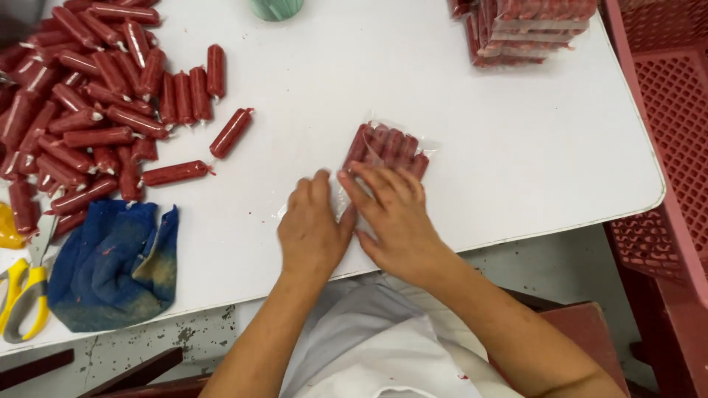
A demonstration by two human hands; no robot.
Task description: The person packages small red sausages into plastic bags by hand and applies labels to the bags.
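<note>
A clear plastic bag filled with a row of red sausages (389, 147) lies flat on the white table (516, 140). My right hand (394, 214) presses flat on the bag's near, open end, fingers spread. Beside it, touching, my left hand (311, 225) rests palm down on the same end of the bag. Neither hand lifts anything.
A big heap of loose red sausages (81, 103) covers the table's far left. A blue cloth (114, 265) and yellow-handled scissors (22, 295) lie at the near left. Stacked filled packs (523, 29) sit at the far right, next to a red crate (671, 110). A green cup (275, 7) stands at the back.
</note>
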